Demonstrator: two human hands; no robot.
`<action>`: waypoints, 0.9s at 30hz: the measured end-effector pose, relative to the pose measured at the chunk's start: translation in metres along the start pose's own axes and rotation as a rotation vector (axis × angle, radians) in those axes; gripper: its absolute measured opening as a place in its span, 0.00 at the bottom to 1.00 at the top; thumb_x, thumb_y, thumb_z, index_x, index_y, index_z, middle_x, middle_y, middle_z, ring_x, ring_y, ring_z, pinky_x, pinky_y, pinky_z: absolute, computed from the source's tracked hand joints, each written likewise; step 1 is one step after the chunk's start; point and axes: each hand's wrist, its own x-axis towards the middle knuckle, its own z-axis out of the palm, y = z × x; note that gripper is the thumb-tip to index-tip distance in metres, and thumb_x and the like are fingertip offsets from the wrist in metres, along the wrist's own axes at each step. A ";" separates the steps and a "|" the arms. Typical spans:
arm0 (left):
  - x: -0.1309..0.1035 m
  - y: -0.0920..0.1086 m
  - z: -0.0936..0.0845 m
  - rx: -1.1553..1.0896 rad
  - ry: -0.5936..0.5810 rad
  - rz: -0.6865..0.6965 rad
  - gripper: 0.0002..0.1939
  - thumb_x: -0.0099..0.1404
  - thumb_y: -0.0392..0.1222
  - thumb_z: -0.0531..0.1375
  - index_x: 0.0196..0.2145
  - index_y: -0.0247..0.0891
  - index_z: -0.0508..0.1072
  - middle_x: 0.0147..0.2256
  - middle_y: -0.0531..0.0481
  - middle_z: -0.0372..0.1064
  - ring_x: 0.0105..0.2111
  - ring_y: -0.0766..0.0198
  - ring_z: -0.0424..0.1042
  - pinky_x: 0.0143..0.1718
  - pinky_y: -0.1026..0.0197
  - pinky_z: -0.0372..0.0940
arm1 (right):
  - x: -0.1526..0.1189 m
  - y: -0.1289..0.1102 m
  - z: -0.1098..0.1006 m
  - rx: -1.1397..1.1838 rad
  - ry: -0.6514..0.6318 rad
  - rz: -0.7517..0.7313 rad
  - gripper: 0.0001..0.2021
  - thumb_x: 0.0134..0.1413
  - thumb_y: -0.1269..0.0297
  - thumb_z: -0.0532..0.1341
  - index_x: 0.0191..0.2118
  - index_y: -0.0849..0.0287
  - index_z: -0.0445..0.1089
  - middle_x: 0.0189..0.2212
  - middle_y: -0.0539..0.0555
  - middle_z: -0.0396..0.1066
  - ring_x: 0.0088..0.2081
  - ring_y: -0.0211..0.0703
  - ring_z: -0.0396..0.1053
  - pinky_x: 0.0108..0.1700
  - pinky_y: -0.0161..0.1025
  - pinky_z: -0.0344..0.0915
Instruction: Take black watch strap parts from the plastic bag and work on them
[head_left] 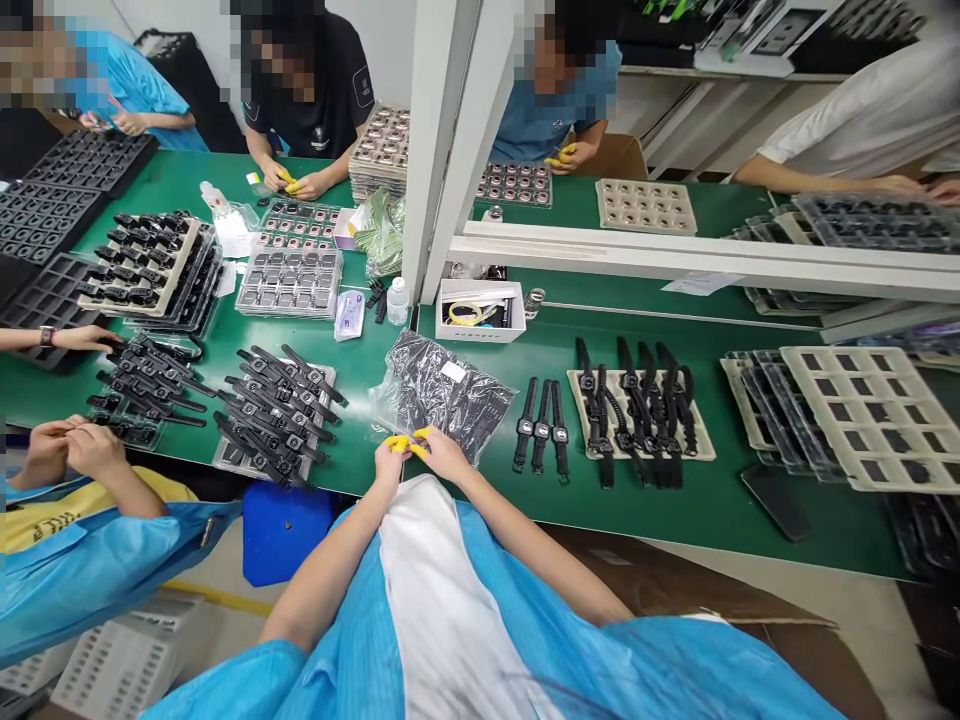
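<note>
Head view: left hand (pixel 391 458) and right hand (pixel 442 452) pinched together at near desk (pixel 540 350) edge, probably fitting a small part beside bagged watches (pixel 442 395); steady fingertip alignment needed next.

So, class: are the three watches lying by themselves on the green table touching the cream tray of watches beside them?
Apart. The head view shows a strip of green table between the three watches and the cream tray.
</note>
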 end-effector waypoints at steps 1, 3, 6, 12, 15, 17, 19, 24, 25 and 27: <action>0.001 0.000 0.001 0.003 0.000 0.011 0.09 0.55 0.31 0.66 0.35 0.35 0.76 0.36 0.46 0.78 0.36 0.60 0.79 0.49 0.51 0.75 | 0.001 -0.004 0.001 -0.022 -0.011 -0.004 0.11 0.66 0.65 0.60 0.52 0.55 0.73 0.48 0.56 0.72 0.47 0.44 0.72 0.50 0.38 0.67; 0.002 0.001 0.002 0.011 -0.004 0.033 0.09 0.54 0.33 0.68 0.34 0.36 0.76 0.37 0.47 0.77 0.38 0.60 0.79 0.49 0.52 0.75 | 0.003 -0.011 0.002 -0.065 -0.029 -0.006 0.11 0.67 0.66 0.59 0.51 0.56 0.73 0.48 0.57 0.72 0.47 0.44 0.71 0.50 0.37 0.65; 0.002 0.004 -0.001 0.035 -0.018 0.057 0.11 0.53 0.37 0.70 0.34 0.36 0.76 0.36 0.48 0.77 0.38 0.59 0.78 0.48 0.52 0.74 | 0.008 -0.014 0.000 -0.111 -0.074 -0.017 0.10 0.69 0.67 0.57 0.49 0.56 0.74 0.46 0.57 0.73 0.45 0.43 0.71 0.49 0.36 0.63; 0.001 0.007 -0.007 0.092 -0.046 0.086 0.11 0.54 0.41 0.71 0.33 0.37 0.76 0.35 0.49 0.76 0.37 0.60 0.77 0.46 0.54 0.74 | 0.015 -0.014 -0.008 -0.166 -0.163 -0.046 0.10 0.70 0.64 0.57 0.48 0.57 0.76 0.43 0.55 0.74 0.44 0.43 0.70 0.48 0.35 0.61; 0.003 0.008 -0.008 0.117 -0.052 0.094 0.09 0.54 0.39 0.71 0.33 0.37 0.77 0.34 0.50 0.76 0.36 0.61 0.76 0.46 0.54 0.74 | 0.019 -0.018 -0.010 -0.188 -0.193 -0.069 0.10 0.70 0.65 0.57 0.45 0.57 0.76 0.42 0.55 0.75 0.42 0.43 0.70 0.47 0.35 0.61; 0.003 0.008 -0.009 0.130 -0.056 0.098 0.08 0.54 0.38 0.71 0.32 0.37 0.77 0.33 0.50 0.76 0.35 0.60 0.76 0.46 0.54 0.74 | 0.020 -0.021 -0.012 -0.198 -0.209 -0.087 0.11 0.70 0.67 0.56 0.43 0.58 0.77 0.41 0.55 0.75 0.41 0.43 0.71 0.46 0.35 0.60; 0.003 0.009 -0.009 0.136 -0.061 0.102 0.08 0.54 0.38 0.70 0.32 0.37 0.77 0.32 0.49 0.76 0.35 0.60 0.76 0.46 0.53 0.74 | 0.021 -0.023 -0.015 -0.204 -0.220 -0.103 0.11 0.69 0.68 0.56 0.41 0.58 0.77 0.40 0.56 0.76 0.41 0.43 0.71 0.45 0.35 0.60; 0.002 0.009 -0.010 0.130 -0.080 0.099 0.09 0.55 0.41 0.71 0.32 0.38 0.77 0.33 0.49 0.76 0.37 0.58 0.77 0.46 0.53 0.73 | 0.022 -0.023 -0.018 -0.203 -0.218 -0.100 0.11 0.67 0.69 0.56 0.39 0.59 0.77 0.39 0.55 0.77 0.39 0.42 0.70 0.42 0.34 0.59; 0.002 0.009 -0.010 0.126 -0.085 0.098 0.10 0.55 0.42 0.71 0.32 0.38 0.77 0.33 0.48 0.76 0.37 0.57 0.77 0.46 0.53 0.73 | 0.022 -0.023 -0.018 -0.200 -0.213 -0.092 0.11 0.67 0.69 0.56 0.39 0.59 0.77 0.38 0.55 0.77 0.38 0.42 0.70 0.42 0.34 0.58; 0.001 0.009 -0.011 0.120 -0.097 0.095 0.10 0.55 0.42 0.71 0.33 0.38 0.77 0.34 0.48 0.77 0.39 0.57 0.77 0.46 0.53 0.73 | 0.023 -0.024 -0.018 -0.189 -0.200 -0.077 0.11 0.65 0.70 0.56 0.39 0.58 0.78 0.37 0.54 0.77 0.37 0.41 0.70 0.40 0.34 0.58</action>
